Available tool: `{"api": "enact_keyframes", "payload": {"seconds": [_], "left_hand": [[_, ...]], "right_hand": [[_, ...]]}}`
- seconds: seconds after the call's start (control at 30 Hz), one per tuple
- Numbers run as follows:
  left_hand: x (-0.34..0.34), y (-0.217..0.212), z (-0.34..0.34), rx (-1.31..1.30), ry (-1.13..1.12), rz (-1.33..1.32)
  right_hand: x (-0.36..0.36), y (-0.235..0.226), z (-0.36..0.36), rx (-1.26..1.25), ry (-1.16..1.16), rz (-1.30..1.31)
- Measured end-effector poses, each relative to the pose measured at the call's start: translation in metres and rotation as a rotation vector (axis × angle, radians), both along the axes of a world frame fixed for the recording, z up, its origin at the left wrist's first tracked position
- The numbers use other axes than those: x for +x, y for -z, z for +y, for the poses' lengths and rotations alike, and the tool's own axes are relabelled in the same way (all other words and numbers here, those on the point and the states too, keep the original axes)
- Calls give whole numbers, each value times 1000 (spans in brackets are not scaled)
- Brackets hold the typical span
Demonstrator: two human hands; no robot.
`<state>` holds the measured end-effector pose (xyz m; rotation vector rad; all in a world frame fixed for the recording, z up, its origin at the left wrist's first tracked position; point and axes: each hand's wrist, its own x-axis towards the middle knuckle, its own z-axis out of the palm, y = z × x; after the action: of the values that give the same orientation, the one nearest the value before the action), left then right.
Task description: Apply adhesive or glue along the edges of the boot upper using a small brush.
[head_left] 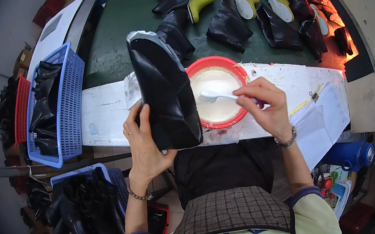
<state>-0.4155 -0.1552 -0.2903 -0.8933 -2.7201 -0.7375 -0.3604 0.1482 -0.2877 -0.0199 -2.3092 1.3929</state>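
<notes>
My left hand grips a black leather boot upper by its lower part, fingers along its side. The upper stands tilted over the white board, and a whitish band runs round its top edge. Between the fingers of my right hand is a small brush with a purple handle. Its pale head hangs over a red bowl of white, milky liquid; I cannot tell whether the bristles touch the liquid. White residue streaks the bowl's rim.
A dark green conveyor belt carries several black uppers and yellow boot forms toward an orange-lit opening at right. Blue baskets of black boot parts stand at left. White paper and a binder clip lie right of the bowl.
</notes>
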Motion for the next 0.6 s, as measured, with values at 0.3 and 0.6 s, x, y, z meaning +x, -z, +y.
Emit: {"api": "enact_keyframes", "payload": {"seconds": [0.3, 0.6], "left_hand": [[5, 6, 2, 150, 277, 112], [-9, -9, 9, 298, 175, -35]], "right_hand": [[-24, -4, 20, 51, 23, 110], [-18, -2, 14, 49, -139, 271]]}}
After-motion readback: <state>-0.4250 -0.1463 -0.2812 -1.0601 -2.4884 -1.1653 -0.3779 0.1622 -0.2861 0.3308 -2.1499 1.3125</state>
